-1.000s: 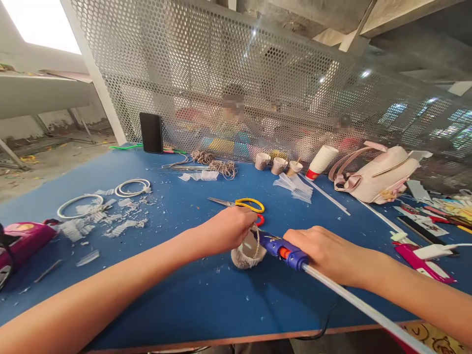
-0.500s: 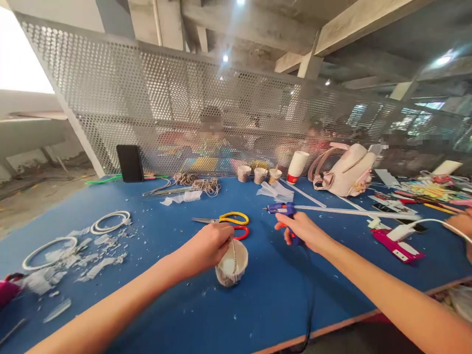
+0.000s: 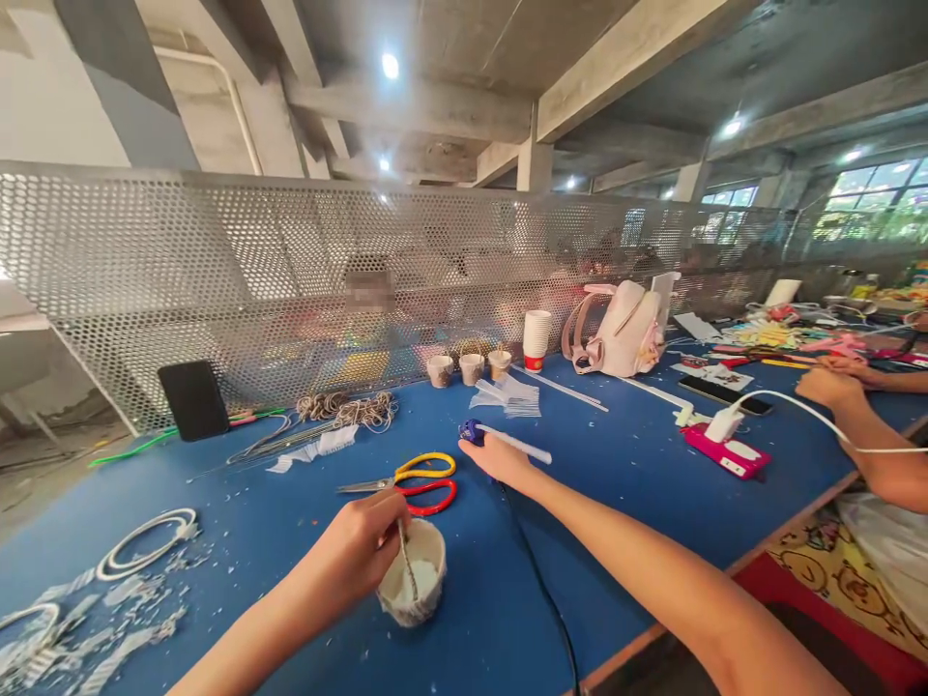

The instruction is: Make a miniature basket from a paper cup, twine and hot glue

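My left hand (image 3: 368, 539) is closed in a pinch on a thin twisted cord (image 3: 410, 561). The cord hangs down into a small cup (image 3: 412, 604) with a rough, pale covering, and my fingers are at the cup's rim. In my closed right hand (image 3: 499, 458) is a blue glue gun (image 3: 471, 431), a long white glue stick (image 3: 526, 447) jutting from its rear. Its nozzle is hard to make out. Scissors with one yellow and one red handle (image 3: 427, 466) lie open just beyond my left hand.
Three small cups (image 3: 471, 369), a stack of paper cups (image 3: 536, 340) and a pink backpack (image 3: 623, 333) stand along the perforated screen (image 3: 275, 261). Cord bundles (image 3: 348, 411), scraps and white rings (image 3: 149, 546) lie left. A power strip (image 3: 725, 452) and another person's hands (image 3: 833, 387) are right.
The view has turned to the right. My right hand has brought the glue gun nearer the cup and turned it, so less of it shows. My left hand still pinches the cord.
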Motion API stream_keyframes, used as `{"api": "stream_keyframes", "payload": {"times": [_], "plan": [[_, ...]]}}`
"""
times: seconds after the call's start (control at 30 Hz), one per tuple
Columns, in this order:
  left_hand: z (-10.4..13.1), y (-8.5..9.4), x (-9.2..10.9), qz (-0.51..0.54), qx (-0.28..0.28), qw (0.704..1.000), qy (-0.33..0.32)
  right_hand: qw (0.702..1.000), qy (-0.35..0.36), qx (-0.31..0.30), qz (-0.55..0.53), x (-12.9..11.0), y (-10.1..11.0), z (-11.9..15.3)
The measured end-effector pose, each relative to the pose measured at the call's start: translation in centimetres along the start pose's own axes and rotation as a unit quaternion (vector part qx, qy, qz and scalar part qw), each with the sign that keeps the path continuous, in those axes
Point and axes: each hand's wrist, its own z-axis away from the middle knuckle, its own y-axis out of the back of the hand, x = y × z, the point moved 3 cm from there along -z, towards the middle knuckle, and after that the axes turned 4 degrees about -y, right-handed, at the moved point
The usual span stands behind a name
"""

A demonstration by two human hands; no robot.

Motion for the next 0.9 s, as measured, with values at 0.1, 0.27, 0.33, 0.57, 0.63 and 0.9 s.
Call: {"api": "stream_keyframes", "payload": {"times": [0.1,0.27,0.33,0.57,0.63,0.9], "plan": [[0.3,-0.4,-0.6,-0.004,0.001,1.000,0.000,1.000,0.014,0.008,-0.006,0.2,0.0,0.1],[0.7,-1.0,-1.3,-0.011,0.031,0.999,-0.011,0.999,0.036,0.018,-0.012,0.6,0.7,0.8],[0.7,-0.8,-0.7,-0.012,0.025,1.000,-0.010,0.999,0.039,0.015,-0.013,0.8,1.0,1.2],[0.2,0.2,2.1,-0.010,-0.004,1.000,-0.007,0.999,0.013,-0.039,-0.011,2.4,0.9,1.3],[0.2,0.1,2.3,-0.016,-0.013,1.000,-0.008,0.999,0.006,-0.051,-0.007,2.8,0.6,1.1],[0.4,0.1,2.6,-0.045,-0.017,0.999,0.010,0.999,0.004,-0.049,0.005,2.9,0.8,1.7]]}}
